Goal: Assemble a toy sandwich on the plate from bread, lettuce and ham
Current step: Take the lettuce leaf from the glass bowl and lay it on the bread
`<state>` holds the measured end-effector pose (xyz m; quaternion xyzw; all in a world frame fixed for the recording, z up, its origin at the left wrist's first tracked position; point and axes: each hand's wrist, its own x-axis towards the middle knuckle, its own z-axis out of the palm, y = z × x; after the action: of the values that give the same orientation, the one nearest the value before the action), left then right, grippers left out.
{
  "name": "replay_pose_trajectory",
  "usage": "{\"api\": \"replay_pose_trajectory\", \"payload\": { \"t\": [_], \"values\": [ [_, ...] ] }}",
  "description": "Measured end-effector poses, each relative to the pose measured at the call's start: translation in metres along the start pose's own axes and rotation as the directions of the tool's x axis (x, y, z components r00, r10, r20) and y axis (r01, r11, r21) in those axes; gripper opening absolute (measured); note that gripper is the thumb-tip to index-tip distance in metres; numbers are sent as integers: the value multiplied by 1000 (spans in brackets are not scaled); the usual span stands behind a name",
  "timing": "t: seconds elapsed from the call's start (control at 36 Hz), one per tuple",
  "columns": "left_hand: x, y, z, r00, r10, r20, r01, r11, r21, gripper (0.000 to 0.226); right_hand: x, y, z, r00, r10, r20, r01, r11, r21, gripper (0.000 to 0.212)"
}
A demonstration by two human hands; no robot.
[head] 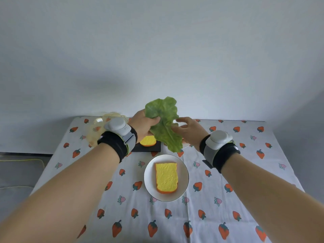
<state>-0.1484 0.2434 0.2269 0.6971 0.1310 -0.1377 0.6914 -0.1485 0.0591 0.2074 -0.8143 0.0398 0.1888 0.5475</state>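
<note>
The left hand (142,126) is closed around the upper part of a crinkled green toy lettuce leaf (164,126), thumb pressed across its face, and holds it in the air above the far half of the table. The leaf hangs down from that grip — its top frill stands above the knuckles, its long lower end dangles below and toward the person. Just right of the grip, the right hand (188,131) has its fingers spread and loosely curled, the fingertips touching the leaf's right edge without closing on it.

Below the grip and nearer the person sits a round white plate (183,170) with one slice of yellow toy bread with an orange crust (166,178) lying flat on it, nothing on top. Directly under the holding hand, a second yellow bread slice (148,141) rests on a dark square board (146,148), partly hidden by the wrist. Left of the grip, behind the left wrist, stands a clear yellowish glass dish (98,124). Both wrists wear black bands with grey sensor units — everything lies on a white cloth printed with strawberries (228,199).
</note>
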Motion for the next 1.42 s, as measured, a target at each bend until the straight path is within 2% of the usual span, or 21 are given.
{"api": "replay_pose_trajectory", "payload": {
  "t": [0.11, 0.22, 0.31, 0.33, 0.39, 0.42, 0.5, 0.58, 0.64, 0.7, 0.75, 0.86, 0.89, 0.97, 1.0, 1.06, 1.14, 1.25, 1.42],
  "values": [
    [-7, -6, -7, 997, 16, 81, -20, 999, 50, 36, -1, -4, -1, 999, 52, -13, -50, 985, 168, 27],
    [-14, -9, -12, 965, 19, 263, -45, 995, 91, 44, 5, -2, -4, 995, 73, -62, -60, 979, 196, 23],
    [-17, -9, -12, 927, -22, 375, -62, 976, 211, 38, 9, -2, -3, 993, 92, -75, -77, 980, 181, 22],
    [-18, -8, -10, 920, -41, 390, -57, 970, 235, 45, 11, -2, -2, 992, 98, -74, -82, 978, 190, 23],
    [-17, -6, -9, 921, -91, 380, -3, 971, 239, 68, 14, -2, 2, 991, 116, -62, -99, 967, 233, 27],
    [-16, -5, -9, 932, -111, 344, 28, 971, 236, 68, 16, -1, 4, 990, 122, -67, -100, 958, 267, 27],
    [-10, -10, -9, 978, -39, 204, -27, 950, 310, 38, 19, -1, 8, 982, 164, -94, -108, 896, 431, 24],
    [-4, -16, -7, 988, 109, 107, -149, 847, 510, 12, 19, -2, 9, 978, 209, -28, -149, 781, 607, 29],
    [-1, -20, -7, 990, 113, 84, -141, 836, 530, 3, 21, -2, 12, 984, 178, 23, -159, 807, 569, 44],
    [2, -23, -8, 993, 113, 31, -112, 841, 530, 17, 21, 0, 16, 991, 121, 56, -133, 870, 476, 69],
    [2, -24, -9, 995, 97, -22, -71, 841, 536, 28, 20, 1, 18, 997, 49, 56, -68, 902, 426, 74],
    [1, -29, -7, 996, 35, -82, -3, 932, 361, 40, 22, 8, 19, 998, 17, 62, -39, 925, 379, 87],
    [2, -30, -7, 993, 50, -109, -7, 929, 370, 43, 21, 9, 19, 998, 14, 63, -35, 935, 353, 82],
    [2, -36, -8, 982, 64, -177, 6, 930, 367, 46, 21, 17, 20, 996, 18, 88, -45, 946, 320, 39],
    [2, -39, -6, 982, 49, -185, 17, 940, 340, 45, 21, 23, 20, 995, 24, 97, -53, 950, 307, 33],
    [1, -47, -4, 980, 36, -198, 33, 941, 336, 44, 23, 34, 22, 994, 48, 101, -71, 967, 243, 40],
    [-1, -60, 1, 986, 20, -165, 50, 910, 411, 36, 23, 46, 24, 998, 57, 30, -60, 991, 117, 44],
    [-4, -82, 8, 995, -82, -51, 94, 939, 331, 16, 23, 61, 27, 996, 68, -54, -65, 997, 45, 43],
    [-4, -132, 17, 987, -153, -44, 158, 913, 376, 17, 21, 99, 41, 988, 152, -2, -151, 979, -136, 48]
  ]
}}
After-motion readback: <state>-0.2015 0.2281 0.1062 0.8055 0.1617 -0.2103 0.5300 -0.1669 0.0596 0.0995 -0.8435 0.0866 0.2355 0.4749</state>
